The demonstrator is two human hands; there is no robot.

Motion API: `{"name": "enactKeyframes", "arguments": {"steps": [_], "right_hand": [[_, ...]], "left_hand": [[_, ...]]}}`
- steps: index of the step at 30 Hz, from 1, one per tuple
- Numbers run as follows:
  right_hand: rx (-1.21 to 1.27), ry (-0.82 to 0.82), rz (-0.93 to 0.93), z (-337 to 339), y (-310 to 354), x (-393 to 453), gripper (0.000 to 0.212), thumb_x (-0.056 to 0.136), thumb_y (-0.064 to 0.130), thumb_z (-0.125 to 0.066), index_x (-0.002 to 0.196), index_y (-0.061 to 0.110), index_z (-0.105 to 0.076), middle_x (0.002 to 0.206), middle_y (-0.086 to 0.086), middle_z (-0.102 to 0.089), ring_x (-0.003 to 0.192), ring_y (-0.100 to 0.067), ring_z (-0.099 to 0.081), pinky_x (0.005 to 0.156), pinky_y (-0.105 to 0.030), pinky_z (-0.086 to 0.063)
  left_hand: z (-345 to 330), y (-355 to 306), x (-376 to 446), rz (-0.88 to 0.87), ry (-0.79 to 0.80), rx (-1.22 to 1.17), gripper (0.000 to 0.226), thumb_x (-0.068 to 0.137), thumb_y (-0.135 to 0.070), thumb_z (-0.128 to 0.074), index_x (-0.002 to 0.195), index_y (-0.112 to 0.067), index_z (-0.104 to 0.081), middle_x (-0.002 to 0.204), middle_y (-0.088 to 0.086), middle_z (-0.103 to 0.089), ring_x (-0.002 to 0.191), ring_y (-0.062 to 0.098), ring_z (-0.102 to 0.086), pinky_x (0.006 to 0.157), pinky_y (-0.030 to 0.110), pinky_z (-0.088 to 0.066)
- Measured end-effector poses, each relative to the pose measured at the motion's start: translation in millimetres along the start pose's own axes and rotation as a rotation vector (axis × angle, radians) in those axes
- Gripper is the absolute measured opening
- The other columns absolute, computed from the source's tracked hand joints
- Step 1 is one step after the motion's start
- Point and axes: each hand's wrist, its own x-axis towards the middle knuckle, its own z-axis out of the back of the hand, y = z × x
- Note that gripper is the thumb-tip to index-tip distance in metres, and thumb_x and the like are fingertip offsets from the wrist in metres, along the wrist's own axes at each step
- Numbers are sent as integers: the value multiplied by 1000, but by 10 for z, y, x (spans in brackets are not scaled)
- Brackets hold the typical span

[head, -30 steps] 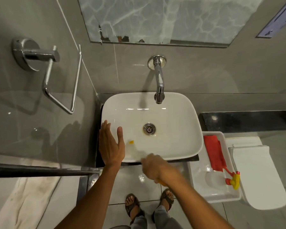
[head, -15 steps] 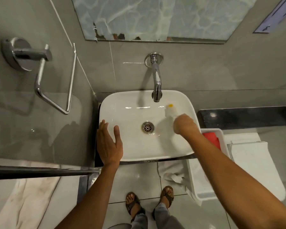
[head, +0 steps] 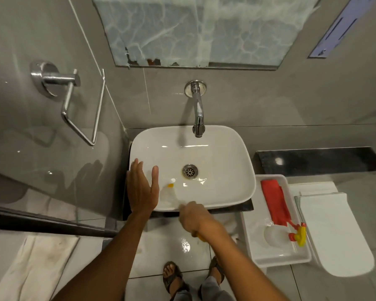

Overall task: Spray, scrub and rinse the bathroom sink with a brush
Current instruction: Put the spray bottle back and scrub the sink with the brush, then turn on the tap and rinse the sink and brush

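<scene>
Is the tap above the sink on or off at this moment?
Off. No stream of water falls from the spout of the tap into the sink, whose basin looks only wet and shiny.

On the left wall I see a chrome towel ring [head: 80, 105]. A frosted mirror [head: 204, 29] hangs on the back wall. To the right of the basin I see a black stone ledge [head: 321, 158], and below it a white tray [head: 276, 253] holding a red cloth [head: 275, 203] and a clear spray bottle [head: 291, 234] with a red and yellow trigger. Just right of the tray I see a white toilet lid [head: 334, 233]. Two sandalled feet [head: 174, 276] stand on the glossy tiled floor [head: 161, 246].
</scene>
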Motion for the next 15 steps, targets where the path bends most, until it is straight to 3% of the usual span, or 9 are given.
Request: {"name": "enactKeyframes", "arguments": {"steps": [3, 6, 9, 15], "right_hand": [[212, -79, -23, -93, 127, 128, 38, 112, 21, -37, 139, 0, -56, 139, -23, -56, 127, -39, -60, 98, -41, -57], [423, -223, -110, -60, 82, 162, 53, 113, 43, -33, 136, -2, -51, 139, -22, -59, 129, -38, -60, 102, -40, -48], [488, -362, -136, 21, -55, 148, 55, 111, 47, -35, 133, -2, -49, 134, -24, -64, 124, -42, -63, 99, -41, -48], [547, -485, -112, 134, -202, 42, 53, 111, 47, -35, 130, 0, -50, 126, -23, -69, 115, -42, -67, 90, -41, -50]], "left_hand": [[81, -146, 83, -79, 55, -73, 64, 106, -57, -47, 145, -7, -59, 157, 13, -57, 147, 33, -52, 124, 51, -41], [180, -478, 241, -129, 60, -99, 53, 103, -60, -56, 120, -13, -72, 122, 3, -75, 113, 25, -71, 97, 39, -57], [221, -939, 442, -212, 123, -17, 52, 97, -69, -62, 87, -20, -75, 85, -9, -73, 81, 15, -70, 73, 31, -52], [123, -1770, 650, -245, 204, 101, 68, 83, -85, -64, 65, -20, -68, 67, -3, -70, 72, 22, -66, 71, 34, -52]]}}
